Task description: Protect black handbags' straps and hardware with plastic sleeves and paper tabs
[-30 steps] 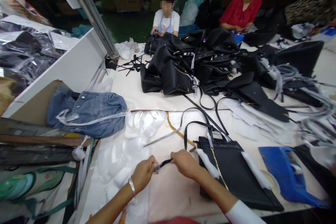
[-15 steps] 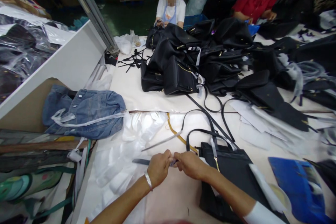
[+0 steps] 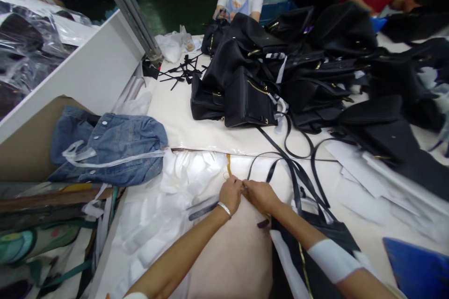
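Observation:
My left hand (image 3: pixel 230 196), with a silvery band at its wrist, is closed in a pinch on a thin black strap (image 3: pixel 203 212); one end sticks out to its left. Fingertip to fingertip with it, my right hand (image 3: pixel 258 196) is also closed on the strap. What lies between the fingers is mostly hidden. Under my right forearm lies a black bag (image 3: pixel 329 229) with a gold zip and long loose straps. A yellow strip (image 3: pixel 228 164) runs along the table just beyond my hands.
Black bags (image 3: pixel 250 98) are heaped across the table, with people behind. A denim garment (image 3: pixel 115 149) lies left, by white wrapping (image 3: pixel 154 215). White sheets (image 3: pixel 368 182) and a blue flat object (image 3: pixel 417 266) lie right. A white panel (image 3: pixel 98 70) and metal post (image 3: pixel 129 14) stand left.
Both hands have moved slightly away from me and to the right, still pinched together on the strap. The view has tilted down and moved nearer the table.

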`<state>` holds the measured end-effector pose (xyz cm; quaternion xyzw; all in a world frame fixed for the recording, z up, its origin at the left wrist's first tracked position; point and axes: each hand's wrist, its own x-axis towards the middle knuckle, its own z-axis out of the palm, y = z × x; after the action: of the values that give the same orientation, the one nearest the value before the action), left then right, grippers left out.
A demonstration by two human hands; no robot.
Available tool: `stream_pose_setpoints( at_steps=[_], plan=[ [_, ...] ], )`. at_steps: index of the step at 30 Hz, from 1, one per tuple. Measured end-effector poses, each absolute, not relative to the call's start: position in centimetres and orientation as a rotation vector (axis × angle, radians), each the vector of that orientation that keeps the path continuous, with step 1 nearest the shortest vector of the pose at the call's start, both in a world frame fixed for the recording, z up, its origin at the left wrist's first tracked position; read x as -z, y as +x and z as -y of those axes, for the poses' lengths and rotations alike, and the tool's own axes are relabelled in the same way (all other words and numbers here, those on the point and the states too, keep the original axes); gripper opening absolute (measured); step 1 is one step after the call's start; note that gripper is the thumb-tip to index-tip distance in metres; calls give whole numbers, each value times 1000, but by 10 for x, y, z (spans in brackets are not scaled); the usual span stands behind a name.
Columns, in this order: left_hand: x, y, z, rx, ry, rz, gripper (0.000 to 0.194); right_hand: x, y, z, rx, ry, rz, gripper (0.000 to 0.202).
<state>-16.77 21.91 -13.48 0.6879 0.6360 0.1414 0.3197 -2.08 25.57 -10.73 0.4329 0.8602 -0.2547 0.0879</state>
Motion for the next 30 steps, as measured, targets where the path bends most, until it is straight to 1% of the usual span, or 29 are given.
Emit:
stream_pose_setpoints(
  at_steps=[5,8,14,16,17,18,21,25,27,28,30],
  plan=[
    [143,-174,-216,-355,1784,-1681,11,125,-21,-252,657,1351,-2588,22],
    [139,-179,-214,-352,1781,-1686,13,123,-18,-250,649,1389,-2609,23],
    [118,-181,-195,-380,1844,-1602,9,84,-17,-238,543,1234,-2715,17],
    [107,-181,-185,-395,1875,-1575,9,70,-19,-231,530,1146,-2828,27],
    [102,-182,-180,-406,1894,-1565,10,65,-20,-226,548,1097,-2870,33],
    [96,-182,-175,-419,1913,-1558,11,62,-22,-222,577,1050,-2888,34],
    [81,-188,-160,-487,1930,-1538,14,58,-31,-212,685,957,-2835,15],
    [67,-222,-140,-581,1789,-1489,13,46,-38,-199,821,886,-2765,20],
    [66,-252,-133,-606,1725,-1688,18,33,-39,-190,844,854,-2778,22],
    [67,-268,-131,-596,1697,-1864,25,26,-40,-184,849,837,-2789,23],
    [75,-295,-132,-451,1664,-2173,48,11,-45,-169,863,768,-2808,24]
  ],
)
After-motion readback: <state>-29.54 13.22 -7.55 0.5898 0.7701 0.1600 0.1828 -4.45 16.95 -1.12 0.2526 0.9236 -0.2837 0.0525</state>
